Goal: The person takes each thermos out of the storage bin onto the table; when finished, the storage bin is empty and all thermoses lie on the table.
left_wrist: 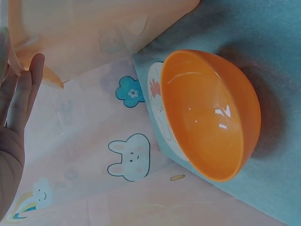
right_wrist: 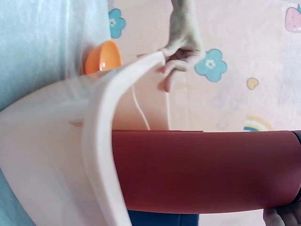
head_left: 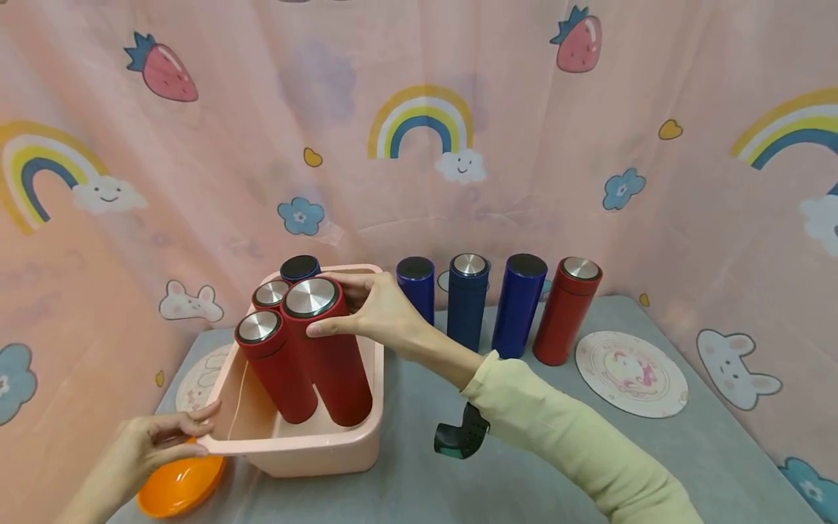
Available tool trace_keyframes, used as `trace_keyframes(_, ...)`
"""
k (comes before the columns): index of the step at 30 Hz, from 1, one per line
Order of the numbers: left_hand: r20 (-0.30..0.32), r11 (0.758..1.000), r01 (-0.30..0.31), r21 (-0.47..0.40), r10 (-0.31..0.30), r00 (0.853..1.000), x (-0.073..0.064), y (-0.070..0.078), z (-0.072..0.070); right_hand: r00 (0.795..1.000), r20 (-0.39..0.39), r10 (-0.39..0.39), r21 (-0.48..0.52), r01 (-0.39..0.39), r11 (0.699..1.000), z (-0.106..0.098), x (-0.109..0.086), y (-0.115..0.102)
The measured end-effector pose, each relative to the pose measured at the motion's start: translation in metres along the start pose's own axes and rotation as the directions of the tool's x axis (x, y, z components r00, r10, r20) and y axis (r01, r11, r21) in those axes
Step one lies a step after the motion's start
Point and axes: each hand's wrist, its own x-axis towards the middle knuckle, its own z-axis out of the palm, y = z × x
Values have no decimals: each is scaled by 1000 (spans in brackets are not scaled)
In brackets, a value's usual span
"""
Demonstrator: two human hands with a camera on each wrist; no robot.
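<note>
Head view shows your right hand (head_left: 376, 306) clamped on a red bottle (head_left: 334, 364) near its silver lid (head_left: 310, 297), thumb on the near side and fingers reaching round behind. The bottle leans, its top toward your left, and its lower end is inside the pink tub (head_left: 321, 460); you cannot tell from here whether it bears on the tub floor. Your left hand (head_left: 160, 440) pinches the tub's near left corner, fingers over the rim and thumb below it.

Just left of your right grip, inside the tub, stand two more red bottles with silver lids, one nearer you (head_left: 281, 378) and one behind it (head_left: 270, 293). Past them, close to your right fingers, is the black lid of a blue bottle (head_left: 300, 267). To the right of your right grip, outside the tub, four bottles stand in a row: a blue one (head_left: 415, 291), a navy one with a silver lid (head_left: 466, 313), another blue one (head_left: 519, 313) and a red one (head_left: 556, 324). Farther right lies a round mat (head_left: 631, 375).

Just below your left grip sits an orange bowl (head_left: 180, 487) on the grey table (head_left: 406, 480); a second mat (head_left: 199, 378) lies beyond that hand, partly hidden by the tub. Your yellow sleeve (head_left: 556, 429) covers the right forearm.
</note>
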Motion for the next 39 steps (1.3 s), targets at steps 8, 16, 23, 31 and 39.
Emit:
trace_keyframes(8, -3, 1000, 17, 21, -17, 1000, -4, 0, 3, 999, -2, -43, 40, 43, 998, -8, 2, -12)
trace_keyframes(16, 2, 1000, 21, -2, -21, 1000, -4, 0, 6, 996, -33, -80, 59, 82, 995, -20, 7, -27)
trace_keyframes(23, -11, 1000, 6, -1, -6, 1000, -3, 0, 7, 991, -54, -125, 126, 131, 983, -34, 11, -34)
trace_keyframes(31, -22, 1000, -16, -9, 16, 1000, -2, 0, 8, 979, -90, -183, 111, 192, 975, -50, 12, -44)
trace_keyframes(39, -25, 1000, -3, -5, 3, 1000, -1, 0, 2, 977, -125, -175, 83, 186, 979, -64, 10, -47)
